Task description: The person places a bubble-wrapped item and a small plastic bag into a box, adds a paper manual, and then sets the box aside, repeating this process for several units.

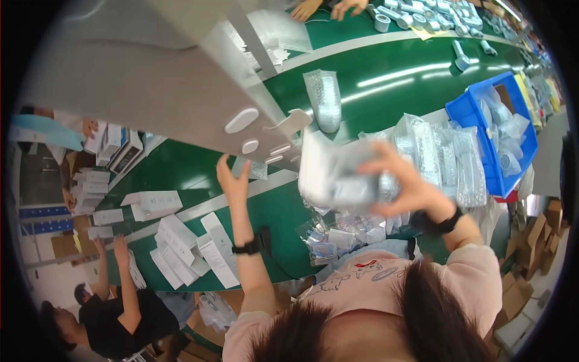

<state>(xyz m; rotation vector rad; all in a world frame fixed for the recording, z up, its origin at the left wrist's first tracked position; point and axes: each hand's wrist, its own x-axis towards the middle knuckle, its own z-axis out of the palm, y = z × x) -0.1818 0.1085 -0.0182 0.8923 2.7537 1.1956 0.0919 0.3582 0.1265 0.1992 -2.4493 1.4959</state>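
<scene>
My right hand [403, 181] is curled round a white box [315, 172], which is smeared by motion. A greyish part shows at the box's near side, too blurred to make out. Raised beside the lower edge of a large grey panel [151, 96], my left hand [234, 180] has its thumb and fingers apart and seems to hold nothing. Clear bubble wrap [258, 171] lies just right of its fingers. Right of the box, several bubble-wrapped items [425, 148] stand in a row. Small plastic packets [338, 235] are heaped below the box.
White cartons [181, 247] lie on the green table at left. A bubble-wrapped piece [325, 99] rests on the green conveyor, with grey metallic-looking parts [416, 15] farther back. A blue bin [491, 142] holds wrapped parts. Another person's hands [329, 8] show at top; people work at left.
</scene>
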